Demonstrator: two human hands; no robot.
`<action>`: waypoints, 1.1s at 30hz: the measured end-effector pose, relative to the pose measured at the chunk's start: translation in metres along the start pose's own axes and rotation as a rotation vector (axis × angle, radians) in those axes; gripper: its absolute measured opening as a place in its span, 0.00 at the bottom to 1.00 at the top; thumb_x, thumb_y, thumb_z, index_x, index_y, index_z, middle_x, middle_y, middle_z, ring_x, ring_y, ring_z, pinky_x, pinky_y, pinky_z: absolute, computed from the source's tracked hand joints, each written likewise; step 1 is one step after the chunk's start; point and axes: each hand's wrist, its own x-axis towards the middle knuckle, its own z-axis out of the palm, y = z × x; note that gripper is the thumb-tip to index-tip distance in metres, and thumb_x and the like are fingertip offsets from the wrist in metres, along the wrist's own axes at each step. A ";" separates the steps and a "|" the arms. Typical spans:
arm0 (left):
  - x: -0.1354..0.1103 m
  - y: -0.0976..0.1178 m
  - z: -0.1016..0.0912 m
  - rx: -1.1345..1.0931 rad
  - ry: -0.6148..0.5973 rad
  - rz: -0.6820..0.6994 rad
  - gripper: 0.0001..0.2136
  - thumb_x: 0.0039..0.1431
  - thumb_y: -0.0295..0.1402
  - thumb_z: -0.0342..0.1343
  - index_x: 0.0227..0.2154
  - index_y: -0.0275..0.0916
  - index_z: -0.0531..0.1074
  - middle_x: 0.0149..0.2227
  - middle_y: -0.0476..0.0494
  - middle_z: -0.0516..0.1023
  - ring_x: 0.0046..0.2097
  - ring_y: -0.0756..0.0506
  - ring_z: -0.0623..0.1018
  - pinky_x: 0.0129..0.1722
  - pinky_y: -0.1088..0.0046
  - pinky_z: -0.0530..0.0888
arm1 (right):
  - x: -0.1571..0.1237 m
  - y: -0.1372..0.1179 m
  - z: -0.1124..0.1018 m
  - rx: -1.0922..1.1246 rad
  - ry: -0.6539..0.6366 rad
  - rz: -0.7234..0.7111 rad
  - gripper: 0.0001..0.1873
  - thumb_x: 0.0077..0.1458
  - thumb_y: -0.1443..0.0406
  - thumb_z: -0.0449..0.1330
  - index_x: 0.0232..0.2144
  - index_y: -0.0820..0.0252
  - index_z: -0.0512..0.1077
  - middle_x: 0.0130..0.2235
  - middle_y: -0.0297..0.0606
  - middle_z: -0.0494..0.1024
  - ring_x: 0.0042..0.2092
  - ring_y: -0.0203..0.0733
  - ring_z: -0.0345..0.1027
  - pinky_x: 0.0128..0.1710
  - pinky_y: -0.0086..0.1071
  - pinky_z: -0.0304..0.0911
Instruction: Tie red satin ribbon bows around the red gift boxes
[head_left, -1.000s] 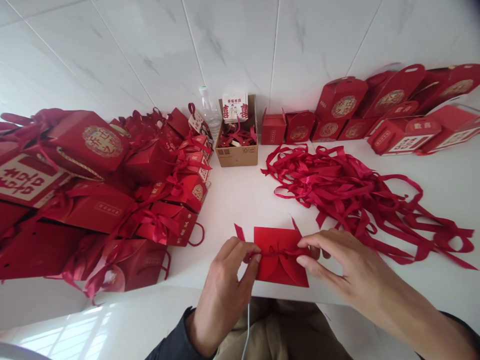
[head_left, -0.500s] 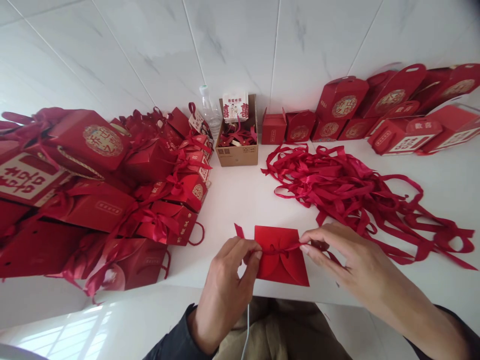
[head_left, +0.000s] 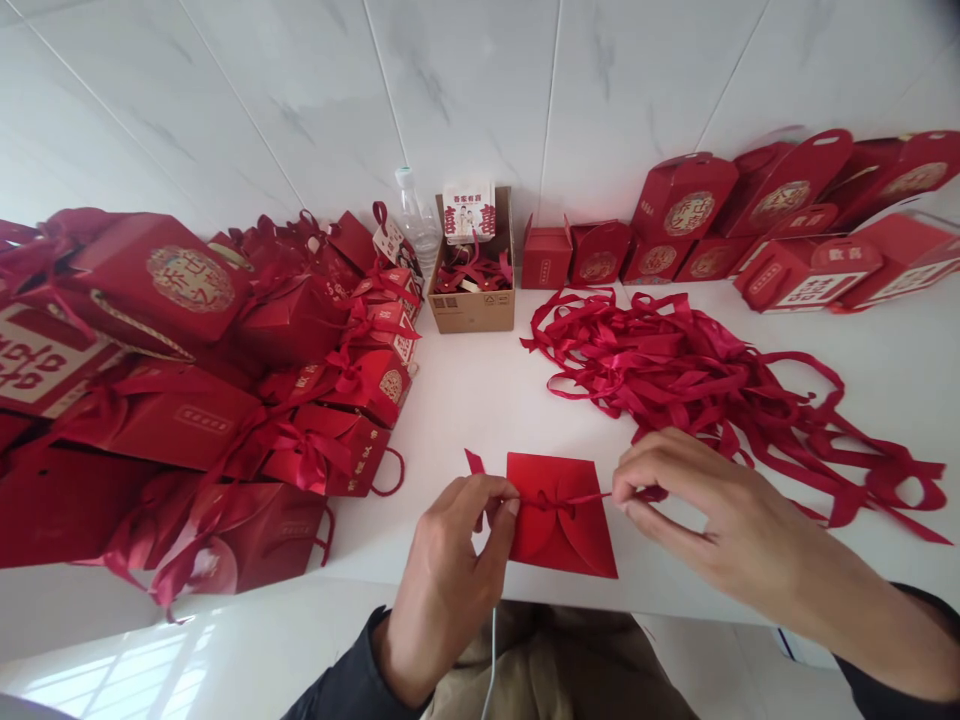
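A flat red gift box [head_left: 559, 520] with rounded top flaps lies at the near edge of the white table [head_left: 480, 390]. A thin red ribbon [head_left: 581, 497] runs across its top, stretched taut. My left hand [head_left: 450, 580] pinches the ribbon's left end at the box's left side. My right hand [head_left: 701, 515] pinches the other end just past the box's right side. A short ribbon tail [head_left: 474, 462] sticks up behind my left fingers.
A loose heap of red ribbons [head_left: 712, 390] covers the table's right half. Tied red boxes [head_left: 247, 400] are stacked at the left. A cardboard carton [head_left: 472, 290] and a clear bottle [head_left: 415, 215] stand at the wall, with more red boxes [head_left: 787, 230] along the back right.
My right hand has drawn its ribbon end outward to the right, pulling the ribbon tight over the box. The left hand stayed at the box's left edge.
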 end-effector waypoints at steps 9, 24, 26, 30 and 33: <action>-0.008 0.001 0.007 -0.008 0.090 -0.059 0.03 0.70 0.31 0.51 0.40 0.44 0.69 0.32 0.51 0.75 0.32 0.48 0.72 0.34 0.71 0.70 | -0.021 -0.006 0.003 -0.007 -0.039 0.305 0.20 0.72 0.49 0.53 0.31 0.51 0.71 0.28 0.30 0.77 0.29 0.40 0.72 0.29 0.31 0.65; -0.011 0.006 0.016 -0.093 0.133 -0.094 0.05 0.67 0.29 0.55 0.35 0.44 0.72 0.32 0.52 0.74 0.33 0.49 0.72 0.33 0.72 0.68 | -0.016 -0.017 0.024 0.114 -0.191 0.549 0.24 0.69 0.42 0.51 0.32 0.52 0.68 0.24 0.27 0.70 0.25 0.38 0.63 0.25 0.31 0.57; -0.011 0.006 0.016 -0.105 0.150 -0.063 0.05 0.67 0.28 0.55 0.36 0.44 0.73 0.34 0.52 0.74 0.35 0.49 0.72 0.35 0.73 0.69 | -0.016 -0.017 0.025 0.118 -0.184 0.532 0.22 0.70 0.45 0.52 0.33 0.52 0.69 0.24 0.27 0.70 0.24 0.38 0.63 0.23 0.31 0.55; -0.009 0.008 0.014 -0.119 0.181 -0.008 0.08 0.67 0.24 0.55 0.38 0.46 0.73 0.39 0.51 0.75 0.40 0.50 0.74 0.39 0.74 0.70 | -0.016 -0.022 0.026 0.067 -0.054 0.386 0.12 0.70 0.53 0.54 0.37 0.50 0.70 0.34 0.31 0.77 0.32 0.39 0.71 0.22 0.30 0.58; -0.006 0.014 0.013 -0.135 0.196 0.038 0.09 0.67 0.23 0.55 0.39 0.46 0.73 0.40 0.53 0.77 0.42 0.50 0.75 0.41 0.76 0.71 | -0.014 -0.027 0.025 0.024 0.037 0.251 0.06 0.70 0.60 0.55 0.38 0.49 0.69 0.39 0.30 0.78 0.38 0.38 0.74 0.28 0.28 0.65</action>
